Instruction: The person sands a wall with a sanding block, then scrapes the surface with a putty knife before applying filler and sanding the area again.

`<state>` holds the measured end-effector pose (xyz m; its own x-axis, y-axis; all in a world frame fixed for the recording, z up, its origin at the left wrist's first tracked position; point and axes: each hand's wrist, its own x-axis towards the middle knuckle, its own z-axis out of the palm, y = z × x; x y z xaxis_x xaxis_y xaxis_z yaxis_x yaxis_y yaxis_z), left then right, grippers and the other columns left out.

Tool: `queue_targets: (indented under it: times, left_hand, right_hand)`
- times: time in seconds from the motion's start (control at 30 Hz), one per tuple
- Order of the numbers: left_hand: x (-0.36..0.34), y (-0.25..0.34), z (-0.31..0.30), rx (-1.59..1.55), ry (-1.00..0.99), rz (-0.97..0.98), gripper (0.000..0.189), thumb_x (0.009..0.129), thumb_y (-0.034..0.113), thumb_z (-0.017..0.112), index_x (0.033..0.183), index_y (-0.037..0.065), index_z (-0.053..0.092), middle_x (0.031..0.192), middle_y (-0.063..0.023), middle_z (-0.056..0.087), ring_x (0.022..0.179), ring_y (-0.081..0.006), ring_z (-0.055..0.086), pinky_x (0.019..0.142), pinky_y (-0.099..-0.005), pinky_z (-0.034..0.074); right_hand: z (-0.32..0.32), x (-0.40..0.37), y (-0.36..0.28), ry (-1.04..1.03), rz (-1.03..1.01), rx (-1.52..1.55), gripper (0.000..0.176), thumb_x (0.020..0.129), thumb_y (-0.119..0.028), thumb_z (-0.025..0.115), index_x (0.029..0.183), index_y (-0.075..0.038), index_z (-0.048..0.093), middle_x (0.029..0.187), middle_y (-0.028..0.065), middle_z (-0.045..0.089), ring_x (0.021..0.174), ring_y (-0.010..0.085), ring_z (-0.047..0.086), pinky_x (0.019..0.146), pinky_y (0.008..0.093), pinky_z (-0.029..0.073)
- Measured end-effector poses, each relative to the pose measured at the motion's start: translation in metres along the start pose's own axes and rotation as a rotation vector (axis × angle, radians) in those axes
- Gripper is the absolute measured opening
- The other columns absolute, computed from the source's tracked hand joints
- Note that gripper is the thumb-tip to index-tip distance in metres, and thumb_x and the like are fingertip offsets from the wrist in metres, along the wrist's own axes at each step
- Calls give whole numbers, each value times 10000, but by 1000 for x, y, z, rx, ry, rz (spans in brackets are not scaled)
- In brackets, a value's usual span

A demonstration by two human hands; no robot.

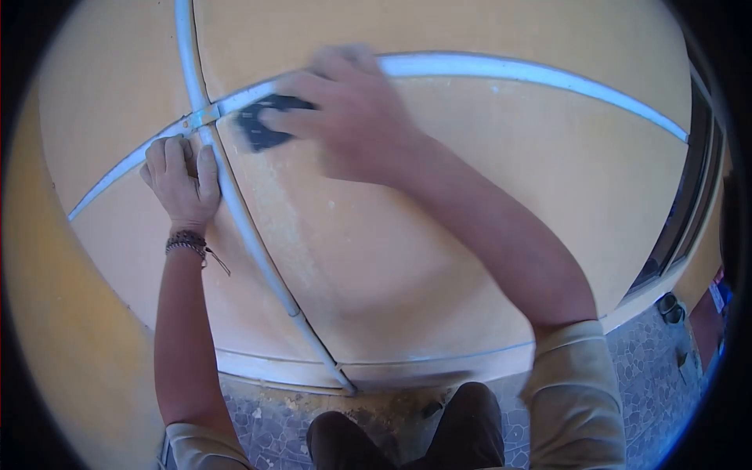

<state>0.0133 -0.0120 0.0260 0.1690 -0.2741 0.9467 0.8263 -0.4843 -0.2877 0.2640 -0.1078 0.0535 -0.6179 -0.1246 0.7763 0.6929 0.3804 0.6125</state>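
Note:
My right hand (352,117), blurred by motion, grips a dark piece of sandpaper (266,129) with pale print on it. It is at the horizontal white band (486,66) on the orange-yellow wall, just right of the vertical white pipe (247,215). My left hand (180,176) is braced against the wall left of the pipe, its fingertips at the lower edge of the band and its thumb apart beside the pipe. It holds nothing that I can see. A pipe clamp (205,116) sits where the pipe crosses the band.
Below the hands the wall (407,235) has pale, worn patches. The pipe runs down to a stone-patterned floor (634,376) near my knees. A dark-framed opening (674,211) is at the right, with footwear (670,309) on the floor beneath it.

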Motion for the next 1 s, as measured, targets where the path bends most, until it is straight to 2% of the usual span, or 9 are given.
queue_targets:
  times: [0.13,0.27,0.4,0.47,0.6,0.7,0.8,0.9,1.0]
  left_hand:
    - [1,-8,-14,8,-146,52,290,797,334,619,779,75,490,787,-74,450,788,-258,444,717,-382,291]
    - [0,9,1,-7,-27,-79,312,786,358,630,777,77,493,796,-78,452,794,-259,444,716,-384,292]
    - [2,13,1,27,34,-54,311,782,345,644,785,71,496,786,-74,452,787,-262,447,711,-390,298]
    - [-2,11,-3,50,-66,-55,313,780,344,651,792,72,496,791,-71,457,796,-257,447,719,-389,299]
    - [-4,-2,-9,31,-111,5,321,768,341,670,799,73,494,790,-64,458,804,-251,446,728,-390,299]
    - [-3,3,-2,-10,10,-25,335,754,342,688,797,76,489,778,-56,448,796,-247,441,726,-389,296]
    - [-1,12,-1,-9,55,-81,348,735,339,709,796,81,484,777,-49,436,792,-242,435,734,-383,293]
    - [-1,5,-5,12,-54,-69,359,717,327,728,800,84,477,791,-47,432,797,-237,433,751,-376,289]
    - [2,1,-8,-12,-37,-6,368,704,318,741,797,84,473,796,-50,430,798,-237,436,755,-373,289]
  right_hand:
    - [-52,-57,39,-21,-84,48,479,562,-18,662,998,-212,708,1073,12,618,858,235,533,760,380,389]
    - [-160,-127,72,-49,174,-354,344,716,13,637,1006,-148,727,1079,77,644,893,253,572,799,377,414]
    - [-46,-54,39,111,14,-22,508,546,0,618,1008,-187,713,1079,62,624,909,276,547,810,404,410]
    - [6,-9,-3,22,23,-23,352,568,-55,676,891,-194,671,1061,4,593,1012,257,516,863,437,399]
    - [-68,-84,33,-85,32,50,453,582,-93,674,1019,-207,694,1137,8,607,1008,243,528,845,416,394]
    - [-183,-160,77,-16,200,-407,459,601,-33,648,1035,-173,700,1110,80,638,941,273,566,800,381,420]
    - [-135,-139,70,231,261,-410,421,611,-33,647,1004,-171,702,1072,75,641,940,281,561,814,422,404]
    - [-37,-52,28,133,29,-8,443,561,-61,679,971,-230,687,1071,9,612,957,262,530,873,448,390]
    - [-62,-52,38,-37,-71,108,405,545,-55,687,923,-200,698,1020,14,616,913,242,546,856,420,417]
